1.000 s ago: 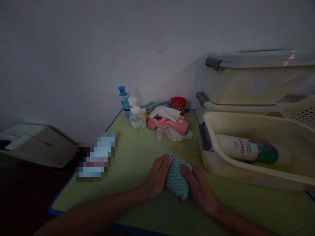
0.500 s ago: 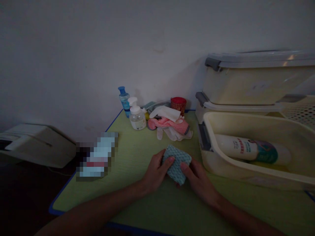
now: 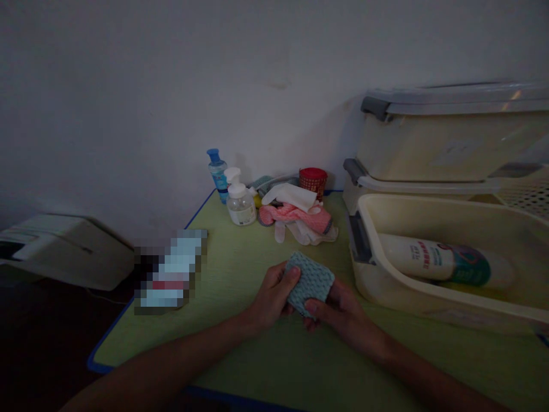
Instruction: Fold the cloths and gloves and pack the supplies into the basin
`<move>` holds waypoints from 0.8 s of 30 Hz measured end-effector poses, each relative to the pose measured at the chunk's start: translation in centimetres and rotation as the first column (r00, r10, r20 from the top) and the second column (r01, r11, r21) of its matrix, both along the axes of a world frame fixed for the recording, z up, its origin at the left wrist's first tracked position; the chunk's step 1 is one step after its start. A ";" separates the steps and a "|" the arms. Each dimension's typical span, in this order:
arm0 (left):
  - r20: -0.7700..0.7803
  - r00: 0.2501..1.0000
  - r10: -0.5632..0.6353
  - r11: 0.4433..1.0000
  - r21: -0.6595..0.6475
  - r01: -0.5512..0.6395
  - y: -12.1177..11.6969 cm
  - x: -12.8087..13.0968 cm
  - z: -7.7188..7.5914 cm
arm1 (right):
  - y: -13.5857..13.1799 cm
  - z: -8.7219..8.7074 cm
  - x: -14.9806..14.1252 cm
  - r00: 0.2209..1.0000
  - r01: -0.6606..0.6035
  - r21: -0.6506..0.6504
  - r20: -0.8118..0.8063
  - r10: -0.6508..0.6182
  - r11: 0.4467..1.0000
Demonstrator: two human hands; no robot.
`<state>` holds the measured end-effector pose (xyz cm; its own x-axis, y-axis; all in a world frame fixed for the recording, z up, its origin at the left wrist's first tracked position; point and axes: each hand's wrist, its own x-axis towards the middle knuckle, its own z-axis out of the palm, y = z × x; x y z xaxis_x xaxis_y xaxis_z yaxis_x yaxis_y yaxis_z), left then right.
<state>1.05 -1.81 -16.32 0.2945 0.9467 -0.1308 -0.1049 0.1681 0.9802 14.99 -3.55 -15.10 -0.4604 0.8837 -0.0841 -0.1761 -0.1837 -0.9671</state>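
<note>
A folded light-blue cloth point(image 3: 313, 281) with a waffle-like texture is held between both hands above the green table point(image 3: 223, 263). My left hand point(image 3: 274, 294) grips its left side, thumb on top and fingers underneath. On its lower right edge, my right hand point(image 3: 337, 309) is closed, the thumb pressed on the near corner and fingertips showing below. Beyond the cloth lies a heap with a pink cloth point(image 3: 295, 216) and white gloves point(image 3: 294, 196).
Behind stand a clear pump bottle point(image 3: 241, 205), a blue bottle point(image 3: 218, 177) and a red-lidded container point(image 3: 313, 182). On the right, an open cream bin point(image 3: 429, 303) holds a white-and-green bottle point(image 3: 446, 263); lidded boxes point(image 3: 429, 146) are stacked behind. A blurred-out flat object point(image 3: 175, 272) lies left.
My right thumb has slid down and left to the cloth's near corner. My left thumb has shifted slightly up and left. The cloth stays in both hands.
</note>
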 end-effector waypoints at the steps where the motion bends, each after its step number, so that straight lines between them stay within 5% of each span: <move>1: 0.027 0.999 -0.018 1.000 -0.010 0.018 -0.1 0.1 0.0 | -0.1 0.0 0.0 1.000 -0.014 -0.008 -0.012 0.014 1.000; 6: 0.192 0.972 -0.132 0.979 -0.129 0.159 -0.3 0.2 -0.2 | -0.3 0.0 0.0 0.993 -0.080 -0.009 -0.085 0.079 0.997; 9: 0.131 0.985 -0.110 0.988 -0.090 0.122 0.0 0.0 0.0 | -0.2 0.1 -0.1 0.994 -0.075 -0.013 -0.084 0.073 0.997; 16: -0.074 0.992 -0.102 0.993 0.057 0.106 0.4 -0.9 0.2 | 0.3 0.4 0.2 0.960 0.188 0.164 0.176 -0.216 0.968; 19: -0.067 0.981 -0.184 0.980 0.061 0.189 0.4 -1.0 0.0 | 0.5 0.4 0.5 0.899 0.238 0.248 0.310 -0.309 0.939; 24: -0.093 0.929 -0.359 0.933 0.000 0.360 1.0 -1.6 0.1 | 0.7 0.4 0.9 0.898 0.245 0.271 0.299 -0.323 0.931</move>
